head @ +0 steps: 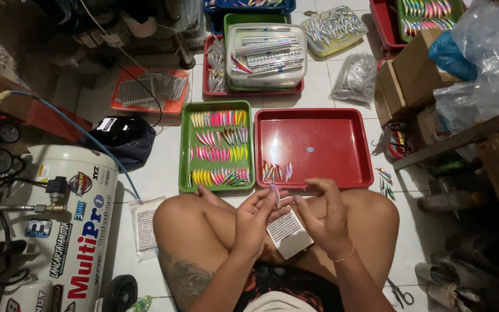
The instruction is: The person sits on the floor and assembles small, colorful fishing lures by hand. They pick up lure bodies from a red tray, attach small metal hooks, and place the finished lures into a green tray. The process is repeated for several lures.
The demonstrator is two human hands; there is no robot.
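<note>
My left hand (pixel 253 222) and my right hand (pixel 321 215) are raised together above my crossed legs. Between their fingertips they hold a small slim fishing lure (pixel 275 192). A white sheet of tiny dot stickers (pixel 287 233) rests on my lap between the two hands. Just ahead lies a red tray (pixel 342 144) with a few finished lures (pixel 276 171) at its near left corner. Left of it a green tray (pixel 185 147) holds several rows of pink, yellow and green lures (pixel 220 147).
A white air compressor tank (pixel 67 231) with gauges and a blue hose stands at left. Another sticker sheet in a bag (pixel 144 228) lies by my knee. More trays and tubs of lures (pixel 265 55), plastic bags, cardboard boxes (pixel 411 69) and scissors (pixel 399 294) lie around on the tiled floor.
</note>
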